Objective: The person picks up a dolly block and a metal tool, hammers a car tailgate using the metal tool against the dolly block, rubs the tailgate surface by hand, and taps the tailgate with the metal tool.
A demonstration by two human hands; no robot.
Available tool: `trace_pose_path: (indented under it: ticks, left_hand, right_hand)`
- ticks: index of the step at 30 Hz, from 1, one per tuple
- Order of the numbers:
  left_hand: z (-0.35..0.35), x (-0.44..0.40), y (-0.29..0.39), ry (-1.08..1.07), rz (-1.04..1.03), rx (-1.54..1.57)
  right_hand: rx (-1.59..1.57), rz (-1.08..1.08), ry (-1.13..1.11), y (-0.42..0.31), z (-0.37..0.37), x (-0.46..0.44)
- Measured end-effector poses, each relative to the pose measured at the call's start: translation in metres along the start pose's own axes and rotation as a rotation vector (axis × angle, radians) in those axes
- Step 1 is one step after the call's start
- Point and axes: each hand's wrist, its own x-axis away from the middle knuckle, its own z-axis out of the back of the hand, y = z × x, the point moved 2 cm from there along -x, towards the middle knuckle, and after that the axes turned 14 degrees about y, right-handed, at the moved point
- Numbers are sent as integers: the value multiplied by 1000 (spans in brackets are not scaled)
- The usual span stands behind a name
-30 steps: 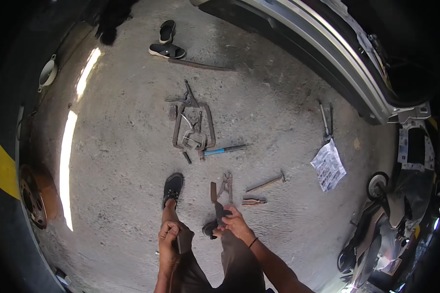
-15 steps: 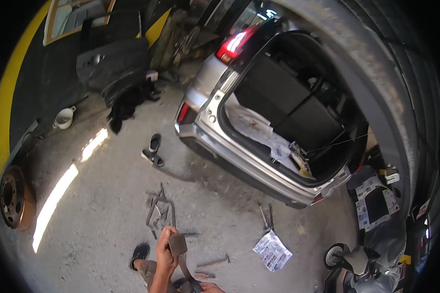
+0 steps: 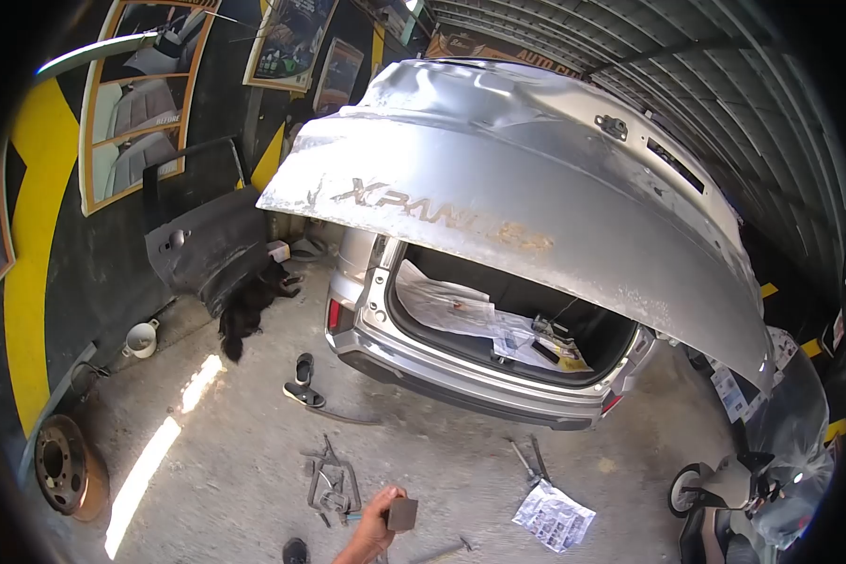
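My left hand [image 3: 374, 531] reaches up from the bottom edge, fingers closed on a squarish grey-brown block [image 3: 402, 515]. The block's flat face is toward me; its exact kind cannot be made out. Just beyond the hand, several dark metal bars and tools [image 3: 331, 481] lie in a pile on the concrete floor. A hammer [image 3: 445, 553] lies to the right, near the bottom edge. My right hand is out of view. Ahead stands a silver car with its dented tailgate [image 3: 498, 179] raised; paper sheets [image 3: 451, 305] and small tools line the open boot.
A black furry animal [image 3: 246, 305] lies beside a detached car door [image 3: 207, 249]. Sandals [image 3: 304, 381], a rusty wheel rim [image 3: 61, 465] and a white pot [image 3: 141, 338] are at left. Newspaper [image 3: 555, 515] with tools and a motorbike [image 3: 724, 498] are at right.
My view has tilted up, bringing the tailgate's outer panel into sight. The left hand still grips the block, now lower in the picture. My right hand has left the view.
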Motion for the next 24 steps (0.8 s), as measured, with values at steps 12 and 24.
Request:
trace_pose_path:
  ticks: [12, 24]
  left_hand:
    - [59, -76, 26, -95, 199, -128]
    - [138, -83, 85, -50, 110, -135]
  right_hand:
    - [93, 65, 277, -9, -46, -33]
    - [168, 68, 581, 24, -137, -2]
